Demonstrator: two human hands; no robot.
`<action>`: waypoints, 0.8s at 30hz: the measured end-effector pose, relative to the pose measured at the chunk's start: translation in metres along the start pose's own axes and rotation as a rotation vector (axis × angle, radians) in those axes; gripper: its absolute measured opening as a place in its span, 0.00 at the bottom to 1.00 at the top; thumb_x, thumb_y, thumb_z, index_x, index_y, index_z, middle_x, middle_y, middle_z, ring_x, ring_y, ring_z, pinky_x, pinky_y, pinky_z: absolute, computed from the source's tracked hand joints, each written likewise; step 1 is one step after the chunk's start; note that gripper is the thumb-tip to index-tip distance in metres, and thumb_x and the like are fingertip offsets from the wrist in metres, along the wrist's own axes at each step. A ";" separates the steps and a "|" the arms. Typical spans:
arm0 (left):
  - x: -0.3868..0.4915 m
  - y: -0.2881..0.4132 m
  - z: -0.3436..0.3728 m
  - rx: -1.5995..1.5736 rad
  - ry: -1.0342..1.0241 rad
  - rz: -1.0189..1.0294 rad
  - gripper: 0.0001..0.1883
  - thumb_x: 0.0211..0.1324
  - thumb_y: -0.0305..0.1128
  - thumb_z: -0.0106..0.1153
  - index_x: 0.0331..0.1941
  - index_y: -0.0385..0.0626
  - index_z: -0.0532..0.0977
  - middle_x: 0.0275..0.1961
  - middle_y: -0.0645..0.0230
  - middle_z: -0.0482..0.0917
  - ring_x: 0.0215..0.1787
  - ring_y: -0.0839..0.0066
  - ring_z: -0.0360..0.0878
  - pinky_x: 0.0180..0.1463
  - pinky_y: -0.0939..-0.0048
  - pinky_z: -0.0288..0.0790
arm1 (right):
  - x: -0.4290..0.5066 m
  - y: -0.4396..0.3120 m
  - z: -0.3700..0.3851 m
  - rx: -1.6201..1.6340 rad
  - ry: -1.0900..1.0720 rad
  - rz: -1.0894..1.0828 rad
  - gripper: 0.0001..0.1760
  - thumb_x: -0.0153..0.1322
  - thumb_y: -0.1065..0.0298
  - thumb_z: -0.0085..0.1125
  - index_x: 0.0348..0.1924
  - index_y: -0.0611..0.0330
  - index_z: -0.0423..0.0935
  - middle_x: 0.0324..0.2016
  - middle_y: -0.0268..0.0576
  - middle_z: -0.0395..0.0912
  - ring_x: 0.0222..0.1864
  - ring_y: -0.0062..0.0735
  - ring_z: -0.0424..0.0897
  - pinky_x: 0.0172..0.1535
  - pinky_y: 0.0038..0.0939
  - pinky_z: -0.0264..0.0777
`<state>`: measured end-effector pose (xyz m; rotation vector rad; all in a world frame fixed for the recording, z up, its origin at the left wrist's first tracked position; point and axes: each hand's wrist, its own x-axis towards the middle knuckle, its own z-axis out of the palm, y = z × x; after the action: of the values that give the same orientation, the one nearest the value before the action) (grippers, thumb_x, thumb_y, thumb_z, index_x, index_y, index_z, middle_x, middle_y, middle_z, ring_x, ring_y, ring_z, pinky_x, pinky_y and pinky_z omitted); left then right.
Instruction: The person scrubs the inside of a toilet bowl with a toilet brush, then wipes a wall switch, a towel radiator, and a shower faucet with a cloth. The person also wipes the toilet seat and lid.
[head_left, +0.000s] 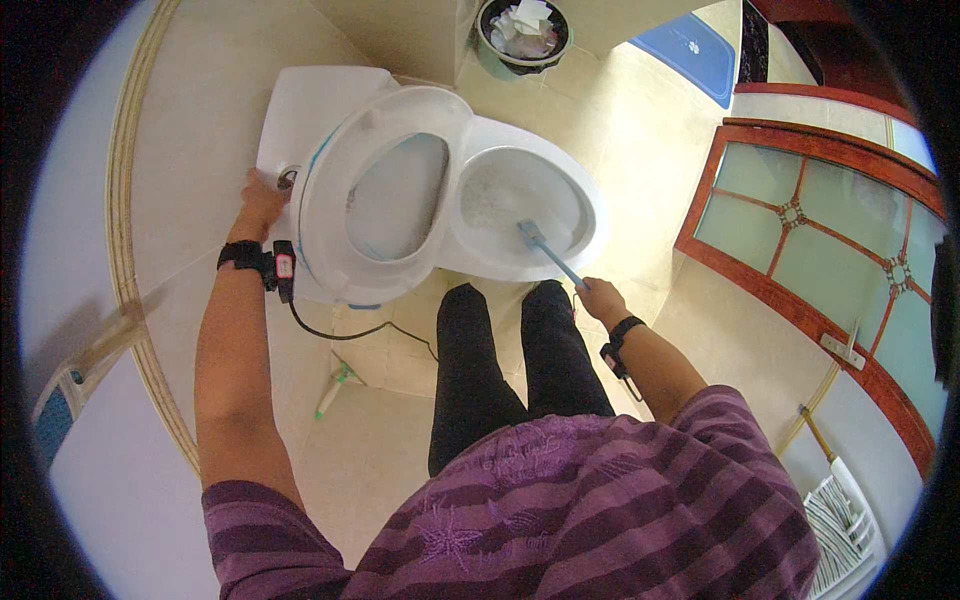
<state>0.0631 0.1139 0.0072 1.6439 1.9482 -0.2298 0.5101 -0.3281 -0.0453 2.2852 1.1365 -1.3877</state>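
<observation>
A white ceramic toilet stands before me, its seat and lid (405, 112) raised against the cistern (322, 86). My left hand (262, 204) is at the cistern's near side, right by the metal flush handle (288, 177). Its fingers are partly hidden, so their grip is unclear. With my right hand (602, 298) I grip the handle of a blue toilet brush (559, 260) from the bowl's near side. The brush head rests inside the toilet bowl (517, 180), on the near part of its inner wall. Whitish, ruffled water shows in the bowl.
Beyond the toilet sits a bin (525, 56) lined with a black bag and filled with paper. A blue mat (690, 56) lies farther right. To the right is a wood-framed glass door (795, 217). A small green-and-white squeegee (337, 382) is left of my legs.
</observation>
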 end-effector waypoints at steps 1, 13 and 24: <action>0.002 -0.001 0.001 0.010 -0.010 0.014 0.52 0.44 0.48 0.69 0.65 0.39 0.46 0.57 0.37 0.67 0.59 0.45 0.68 0.62 0.55 0.65 | -0.001 0.000 0.000 0.011 -0.005 0.012 0.18 0.70 0.53 0.49 0.40 0.59 0.77 0.34 0.56 0.80 0.39 0.57 0.78 0.43 0.46 0.72; 0.022 -0.018 0.005 0.026 -0.021 0.050 0.50 0.43 0.48 0.70 0.63 0.39 0.49 0.56 0.36 0.68 0.56 0.45 0.71 0.57 0.55 0.69 | -0.012 0.001 0.012 0.016 0.073 0.053 0.15 0.68 0.55 0.51 0.37 0.59 0.74 0.32 0.53 0.80 0.38 0.55 0.79 0.42 0.48 0.73; 0.016 -0.007 -0.003 -0.035 -0.118 -0.023 0.51 0.45 0.53 0.67 0.65 0.39 0.48 0.59 0.37 0.66 0.59 0.46 0.69 0.57 0.55 0.69 | -0.022 -0.009 0.030 -0.015 0.196 0.159 0.15 0.66 0.62 0.49 0.43 0.58 0.69 0.30 0.56 0.80 0.34 0.56 0.80 0.38 0.50 0.74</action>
<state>0.0547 0.1275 -0.0006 1.5511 1.8728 -0.2939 0.4786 -0.3490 -0.0413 2.4838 0.9875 -1.1152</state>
